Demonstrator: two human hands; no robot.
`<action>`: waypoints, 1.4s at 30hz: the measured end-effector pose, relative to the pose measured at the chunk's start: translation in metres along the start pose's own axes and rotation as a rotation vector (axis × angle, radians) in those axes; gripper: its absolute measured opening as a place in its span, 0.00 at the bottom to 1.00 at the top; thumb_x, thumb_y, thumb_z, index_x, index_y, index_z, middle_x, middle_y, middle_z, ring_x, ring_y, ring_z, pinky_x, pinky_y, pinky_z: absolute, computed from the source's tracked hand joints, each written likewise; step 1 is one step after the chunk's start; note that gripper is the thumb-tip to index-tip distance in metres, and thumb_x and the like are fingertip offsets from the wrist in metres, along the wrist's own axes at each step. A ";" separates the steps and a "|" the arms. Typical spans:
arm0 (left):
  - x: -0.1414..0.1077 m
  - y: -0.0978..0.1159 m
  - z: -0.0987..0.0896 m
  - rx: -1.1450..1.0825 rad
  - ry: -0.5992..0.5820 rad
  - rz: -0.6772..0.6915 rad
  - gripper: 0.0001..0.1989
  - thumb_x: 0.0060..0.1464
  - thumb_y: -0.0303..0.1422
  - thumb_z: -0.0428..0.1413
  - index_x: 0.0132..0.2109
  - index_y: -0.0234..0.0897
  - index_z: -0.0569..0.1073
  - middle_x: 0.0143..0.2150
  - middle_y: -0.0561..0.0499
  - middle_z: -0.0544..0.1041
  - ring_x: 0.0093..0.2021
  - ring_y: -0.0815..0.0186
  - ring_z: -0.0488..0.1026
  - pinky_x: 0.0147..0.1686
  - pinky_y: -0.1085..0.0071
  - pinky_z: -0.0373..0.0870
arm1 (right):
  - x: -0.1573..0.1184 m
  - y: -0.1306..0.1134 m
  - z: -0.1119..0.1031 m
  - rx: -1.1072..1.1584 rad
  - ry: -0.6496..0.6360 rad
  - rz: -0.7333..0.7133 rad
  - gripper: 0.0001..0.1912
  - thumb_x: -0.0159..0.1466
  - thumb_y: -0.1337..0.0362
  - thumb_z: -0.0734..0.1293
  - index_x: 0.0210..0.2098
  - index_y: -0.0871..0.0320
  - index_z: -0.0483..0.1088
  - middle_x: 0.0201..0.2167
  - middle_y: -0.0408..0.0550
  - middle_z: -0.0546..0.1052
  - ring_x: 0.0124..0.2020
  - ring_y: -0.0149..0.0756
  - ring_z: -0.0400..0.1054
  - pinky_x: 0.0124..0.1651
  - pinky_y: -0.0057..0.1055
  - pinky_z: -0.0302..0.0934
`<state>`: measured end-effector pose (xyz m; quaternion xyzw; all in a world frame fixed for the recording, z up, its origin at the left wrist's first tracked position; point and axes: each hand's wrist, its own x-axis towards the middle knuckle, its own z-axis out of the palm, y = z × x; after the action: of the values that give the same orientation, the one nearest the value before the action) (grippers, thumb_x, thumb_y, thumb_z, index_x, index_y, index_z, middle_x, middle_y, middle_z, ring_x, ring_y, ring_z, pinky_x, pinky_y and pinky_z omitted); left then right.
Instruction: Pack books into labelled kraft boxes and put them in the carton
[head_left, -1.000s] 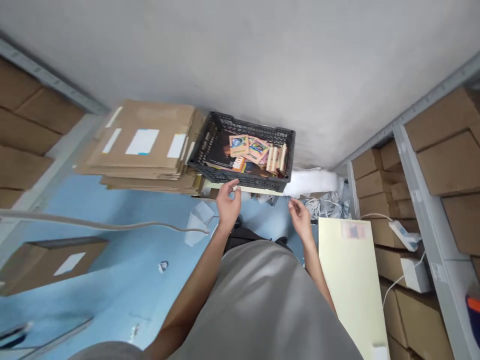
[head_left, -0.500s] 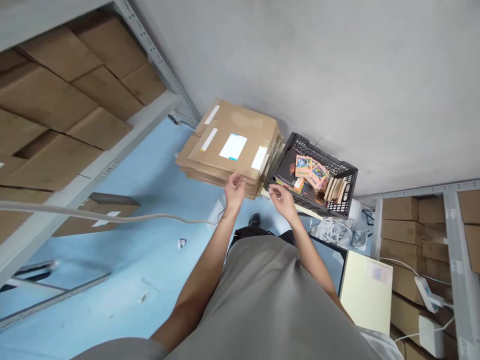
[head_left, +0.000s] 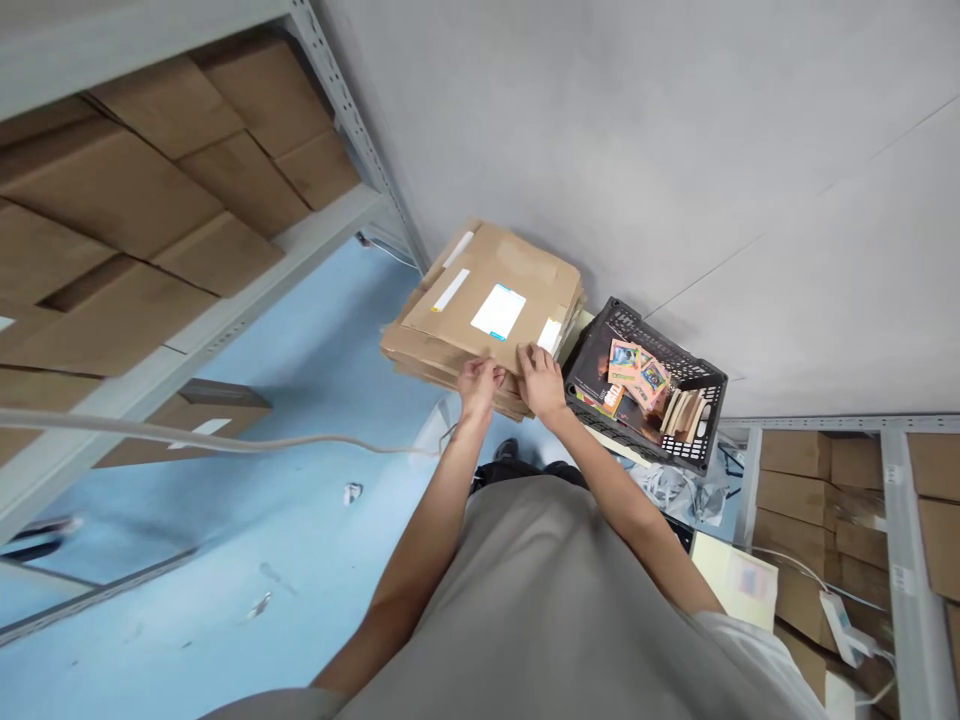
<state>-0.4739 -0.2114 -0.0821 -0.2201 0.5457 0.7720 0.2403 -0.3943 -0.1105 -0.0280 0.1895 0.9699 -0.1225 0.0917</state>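
Observation:
A stack of flat brown cardboard packages (head_left: 487, 290) lies in front of me, with white labels on the top one. At its near edge my left hand (head_left: 478, 388) has its fingers drawn together at the top package's edge; whether cardboard is between them is too small to tell. My right hand (head_left: 541, 382) rests with its fingers spread on the near right corner of the top package, below a white label (head_left: 550, 335). Just right of the stack is a black plastic crate (head_left: 709, 445) holding colourful cards (head_left: 637, 370) and thin upright items (head_left: 682, 413).
Metal shelving (head_left: 217, 330) with cardboard boxes (head_left: 127, 190) stands at the left, and more boxed shelving (head_left: 896, 490) at the right. A cable (head_left: 300, 440) crosses the left side. Scraps (head_left: 352, 492) lie on the blue floor. A grey wall (head_left: 600, 150) rises behind.
My right hand has moved left from the crate's edge onto the top package. My left hand has come to the stack's near edge. The view has shifted slightly.

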 end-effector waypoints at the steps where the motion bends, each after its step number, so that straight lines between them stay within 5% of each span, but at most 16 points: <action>1: 0.002 0.006 0.004 0.003 -0.009 0.035 0.17 0.58 0.37 0.73 0.38 0.40 0.71 0.30 0.56 0.78 0.30 0.70 0.77 0.39 0.71 0.76 | -0.002 0.001 -0.005 -0.025 0.012 -0.016 0.34 0.79 0.69 0.59 0.83 0.61 0.58 0.82 0.68 0.62 0.81 0.59 0.57 0.79 0.56 0.59; 9: -0.026 0.052 0.042 -0.216 -0.197 0.244 0.18 0.48 0.37 0.74 0.44 0.43 0.78 0.47 0.48 0.87 0.52 0.58 0.86 0.58 0.60 0.79 | -0.034 0.016 -0.052 -0.066 0.309 -0.116 0.34 0.79 0.74 0.57 0.81 0.47 0.63 0.83 0.55 0.64 0.82 0.50 0.59 0.80 0.51 0.57; 15: -0.082 0.035 0.085 -0.134 -0.524 0.120 0.18 0.48 0.36 0.75 0.46 0.42 0.81 0.48 0.48 0.88 0.53 0.58 0.86 0.59 0.61 0.80 | -0.123 0.043 -0.048 0.002 0.537 0.103 0.30 0.80 0.57 0.67 0.79 0.48 0.66 0.80 0.57 0.68 0.82 0.51 0.59 0.81 0.53 0.59; 23: -0.157 -0.081 0.139 0.160 -0.884 -0.130 0.23 0.50 0.45 0.77 0.49 0.42 0.82 0.59 0.45 0.87 0.65 0.54 0.80 0.65 0.59 0.77 | -0.323 0.128 -0.021 0.012 0.782 0.889 0.25 0.81 0.55 0.65 0.73 0.53 0.71 0.76 0.64 0.70 0.78 0.55 0.64 0.77 0.61 0.63; 29: -0.251 -0.153 0.144 0.353 -1.116 -0.282 0.27 0.47 0.49 0.78 0.48 0.40 0.82 0.53 0.45 0.88 0.62 0.51 0.82 0.67 0.55 0.77 | -0.505 0.138 -0.003 -0.051 1.002 1.386 0.25 0.80 0.50 0.63 0.68 0.56 0.73 0.71 0.68 0.74 0.74 0.57 0.68 0.75 0.64 0.64; 35: -0.362 -0.229 0.134 0.559 -1.381 -0.383 0.28 0.47 0.50 0.78 0.49 0.40 0.82 0.49 0.44 0.88 0.53 0.51 0.86 0.58 0.55 0.84 | -0.656 0.141 0.031 0.096 1.283 1.650 0.32 0.77 0.45 0.62 0.69 0.61 0.73 0.66 0.68 0.80 0.67 0.55 0.76 0.73 0.59 0.68; 42: -0.494 -0.353 0.111 0.653 -1.584 -0.382 0.31 0.49 0.44 0.76 0.58 0.45 0.78 0.53 0.44 0.86 0.57 0.52 0.85 0.61 0.57 0.81 | -0.807 0.140 0.102 0.467 1.586 1.759 0.29 0.66 0.49 0.69 0.59 0.61 0.77 0.57 0.63 0.85 0.56 0.52 0.82 0.66 0.54 0.73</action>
<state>0.1218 -0.0687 -0.0106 0.3728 0.3658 0.4493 0.7248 0.4090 -0.2915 0.0271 0.8196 0.2503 -0.0400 -0.5138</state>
